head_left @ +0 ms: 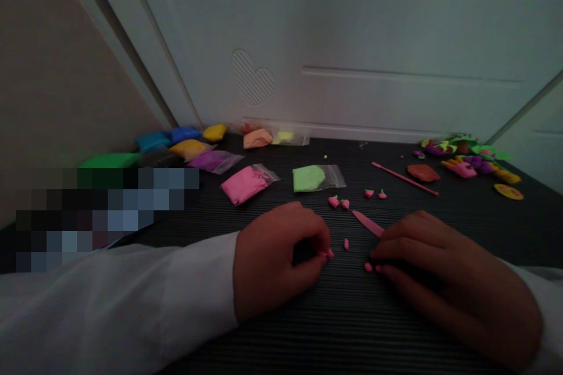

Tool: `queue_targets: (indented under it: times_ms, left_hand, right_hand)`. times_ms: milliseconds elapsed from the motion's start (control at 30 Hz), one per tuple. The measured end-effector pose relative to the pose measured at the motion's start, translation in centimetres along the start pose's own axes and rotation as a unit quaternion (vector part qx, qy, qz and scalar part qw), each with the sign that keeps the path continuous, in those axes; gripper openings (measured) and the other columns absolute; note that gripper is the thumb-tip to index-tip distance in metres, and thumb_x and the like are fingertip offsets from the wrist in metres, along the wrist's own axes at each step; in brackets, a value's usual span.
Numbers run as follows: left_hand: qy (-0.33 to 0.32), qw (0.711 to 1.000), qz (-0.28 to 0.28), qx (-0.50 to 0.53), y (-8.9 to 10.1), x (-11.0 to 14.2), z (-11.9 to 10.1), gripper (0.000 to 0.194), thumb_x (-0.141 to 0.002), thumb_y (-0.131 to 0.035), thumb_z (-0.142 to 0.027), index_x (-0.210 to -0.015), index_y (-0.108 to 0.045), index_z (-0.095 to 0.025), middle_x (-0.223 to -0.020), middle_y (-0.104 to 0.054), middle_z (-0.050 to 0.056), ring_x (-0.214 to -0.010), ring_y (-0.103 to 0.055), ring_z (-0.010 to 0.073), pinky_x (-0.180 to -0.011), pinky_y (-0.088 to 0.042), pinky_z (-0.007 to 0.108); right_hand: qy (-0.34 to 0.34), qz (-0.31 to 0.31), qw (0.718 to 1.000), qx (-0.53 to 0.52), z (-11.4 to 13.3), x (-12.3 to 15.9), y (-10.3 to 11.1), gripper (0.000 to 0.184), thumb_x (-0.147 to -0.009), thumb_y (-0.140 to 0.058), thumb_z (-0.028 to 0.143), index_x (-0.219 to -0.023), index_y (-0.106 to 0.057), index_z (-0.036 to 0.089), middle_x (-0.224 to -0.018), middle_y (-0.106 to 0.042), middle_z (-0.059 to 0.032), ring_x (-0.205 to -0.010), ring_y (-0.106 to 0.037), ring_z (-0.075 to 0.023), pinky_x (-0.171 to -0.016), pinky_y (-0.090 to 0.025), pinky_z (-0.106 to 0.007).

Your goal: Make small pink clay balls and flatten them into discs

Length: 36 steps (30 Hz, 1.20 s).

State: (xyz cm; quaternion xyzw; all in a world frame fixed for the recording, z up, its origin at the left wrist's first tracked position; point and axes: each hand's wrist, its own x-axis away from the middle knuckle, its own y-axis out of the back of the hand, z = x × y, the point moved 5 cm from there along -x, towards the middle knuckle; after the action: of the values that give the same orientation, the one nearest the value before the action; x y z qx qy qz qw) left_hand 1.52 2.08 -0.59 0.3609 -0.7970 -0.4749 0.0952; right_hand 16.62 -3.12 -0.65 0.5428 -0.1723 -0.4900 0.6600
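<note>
My left hand [275, 261] rests on the dark ribbed table [352, 328], its fingers curled and pinching a small pink clay piece [329, 254]. My right hand [444, 281] lies beside it with fingers pressed together around a pink flat modelling tool [367, 223], whose blade sticks out toward the upper left. Tiny pink clay bits [346, 243] lie between the hands, and one more pink bit [368, 267] sits at my right fingertips. Small pink buds with green tops [338, 202] lie just beyond.
Bags of clay lie behind: pink [246, 183], light green [314, 177], purple [213, 160], yellow, blue, green and orange. A thin pink stick [404, 179] and finished colourful clay shapes [466, 158] sit at the right. A white door [352, 41] stands behind the table.
</note>
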Motion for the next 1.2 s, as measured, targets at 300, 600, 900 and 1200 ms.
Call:
queue_targets:
  times_ms: [300,600,900,1200]
  left_hand:
    - [0.020,1.000,-0.002,0.008,0.23,-0.06,0.16,0.008,-0.067,-0.057,-0.013,-0.074,-0.056,-0.017,-0.071,-0.053,-0.003,-0.070,-0.047,0.0108,-0.062,-0.034,0.022]
    - [0.009,0.999,0.005,0.050,0.33,-0.20,0.29,0.009,-0.074,-0.055,-0.020,-0.081,-0.061,-0.019,-0.074,-0.060,-0.004,-0.072,-0.050,0.0095,-0.065,-0.035,0.021]
    - [0.012,0.999,0.023,0.023,0.30,-0.22,0.15,0.012,-0.072,-0.058,-0.028,-0.071,-0.059,-0.016,-0.068,-0.056,-0.003,-0.068,-0.049,0.0105,-0.060,-0.033,0.022]
    - [0.021,0.999,0.024,0.001,0.27,-0.23,0.22,0.017,-0.068,-0.061,-0.032,-0.068,-0.058,-0.016,-0.065,-0.055,-0.003,-0.065,-0.048,0.0102,-0.057,-0.032,0.021]
  right_hand:
    - [0.004,0.000,1.000,0.001,0.00,-0.05,-0.01,0.016,-0.076,-0.046,0.017,-0.087,-0.056,0.023,-0.085,-0.055,-0.0022,-0.077,-0.049,-0.0147,-0.066,-0.036,-0.031]
    - [0.001,0.002,1.000,0.002,-0.05,0.02,-0.04,0.017,-0.076,-0.046,0.017,-0.088,-0.056,0.024,-0.085,-0.054,-0.0018,-0.077,-0.049,-0.0147,-0.066,-0.035,-0.031]
    - [0.005,0.004,1.000,0.002,0.07,-0.05,-0.06,0.017,-0.076,-0.045,0.016,-0.086,-0.058,0.022,-0.084,-0.055,-0.0034,-0.077,-0.049,-0.0155,-0.066,-0.036,-0.032]
    - [0.001,0.014,1.000,-0.001,-0.03,-0.04,-0.18,0.017,-0.076,-0.046,0.016,-0.087,-0.058,0.023,-0.085,-0.054,-0.0029,-0.078,-0.049,-0.0163,-0.066,-0.036,-0.033]
